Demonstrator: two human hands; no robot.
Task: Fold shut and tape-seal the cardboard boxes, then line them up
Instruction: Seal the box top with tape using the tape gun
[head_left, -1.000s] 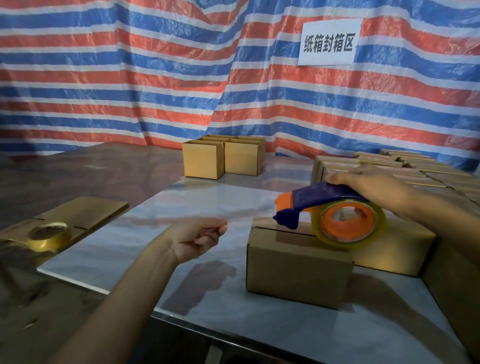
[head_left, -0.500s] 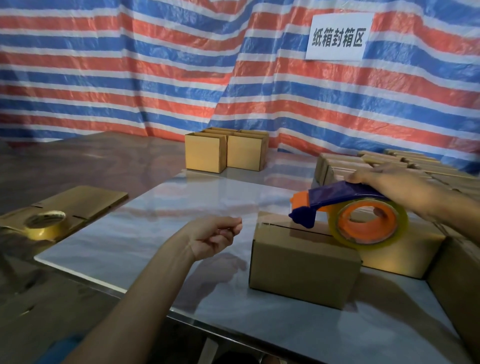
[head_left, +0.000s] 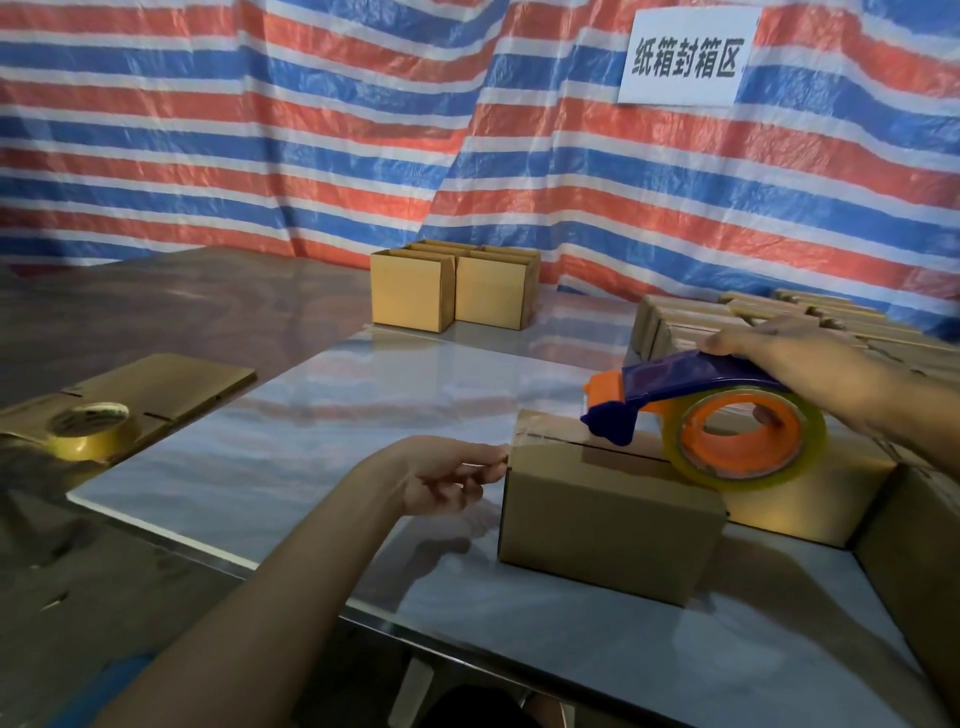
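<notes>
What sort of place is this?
Probably a makeshift carton-packing station: cardboard boxes lined up on a table, a tape dispenser in the right hand, and a wall sign whose Chinese text marks a carton-sealing area.

Tape dispenser (head_left: 711, 415) on box (head_left: 613, 499); two boxes (head_left: 452, 288) behind; spare roll (head_left: 91, 431) far left.

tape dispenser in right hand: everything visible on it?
Plastic tape dispenser: dark blue handle and nose, orange front tab, orange hub carrying a yellowish clear tape roll. Nose points down at the seam of the closed cardboard box; the roll seems to rest on the box top. The right hand grips the handle from above. A faint clear strip seems to run from the nose to the left hand at the box's end.
</notes>
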